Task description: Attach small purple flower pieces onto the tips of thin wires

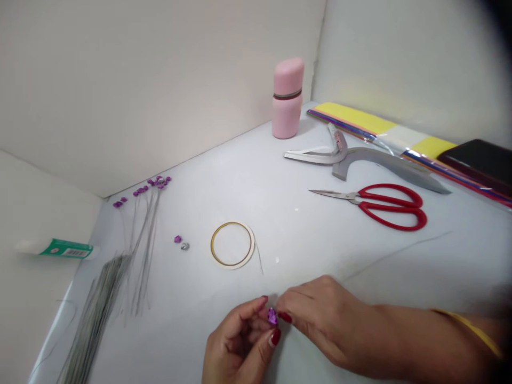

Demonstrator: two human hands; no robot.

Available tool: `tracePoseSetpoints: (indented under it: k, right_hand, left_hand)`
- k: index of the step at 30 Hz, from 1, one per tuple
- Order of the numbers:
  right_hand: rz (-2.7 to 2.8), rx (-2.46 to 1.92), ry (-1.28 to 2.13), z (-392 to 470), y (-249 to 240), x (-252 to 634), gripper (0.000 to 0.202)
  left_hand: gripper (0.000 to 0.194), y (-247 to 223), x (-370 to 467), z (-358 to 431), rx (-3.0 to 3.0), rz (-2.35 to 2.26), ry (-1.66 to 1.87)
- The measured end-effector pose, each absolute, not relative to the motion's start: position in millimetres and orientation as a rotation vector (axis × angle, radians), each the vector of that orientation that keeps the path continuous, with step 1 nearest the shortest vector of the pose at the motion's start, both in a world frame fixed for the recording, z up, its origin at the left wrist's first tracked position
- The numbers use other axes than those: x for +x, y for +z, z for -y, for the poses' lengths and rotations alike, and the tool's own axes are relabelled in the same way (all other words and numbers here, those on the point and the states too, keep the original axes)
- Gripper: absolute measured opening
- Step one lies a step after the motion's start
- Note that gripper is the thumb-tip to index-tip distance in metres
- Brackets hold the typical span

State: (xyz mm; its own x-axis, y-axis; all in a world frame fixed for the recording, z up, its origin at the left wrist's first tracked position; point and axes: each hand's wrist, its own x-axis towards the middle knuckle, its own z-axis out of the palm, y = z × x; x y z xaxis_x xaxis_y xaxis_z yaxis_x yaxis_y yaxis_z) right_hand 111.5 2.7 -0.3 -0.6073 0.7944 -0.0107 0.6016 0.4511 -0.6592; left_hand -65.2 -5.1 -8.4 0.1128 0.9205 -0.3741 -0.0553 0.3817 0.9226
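Observation:
A small shiny purple foil bud sits between the fingertips of both hands at the lower middle. My left hand is closed around it from the left, thumb below and fingers above. From the right, my right hand pinches close against the bud, its thumb touching or nearly touching it. A thin grey wire emerges from behind the right hand and slants up to the right, in line with the bud. The part inside the fingers is hidden.
A tape roll, a loose purple bud and a silver one lie ahead. Bud-tipped wires and a wire bundle are left. Red-handled scissors, grey pliers and a pink bottle stand farther back.

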Motion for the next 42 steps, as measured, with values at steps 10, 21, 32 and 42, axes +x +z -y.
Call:
tracePoseSetpoints:
  k: [10,21,32,42]
  right_hand:
    - [2.329,-1.175,0.676,-3,-8,110,0.022]
    - [2.298,-1.120,0.429,-5,-6,112,0.030]
    - [2.394,-1.196,0.551,-6,-2,109,0.030]
    - [2.336,-1.202,0.808,-6,9,104,0.029]
  left_hand:
    - [0.012,-10,-64,1,1.130,-1.151,1.065]
    - [0.012,-10,-63,3,0.927,-1.139,1.085]
    - [0.011,-10,-67,6,1.200,-1.268,1.076]
    - [0.008,-11,-68,3,1.422,-1.214,1.131]
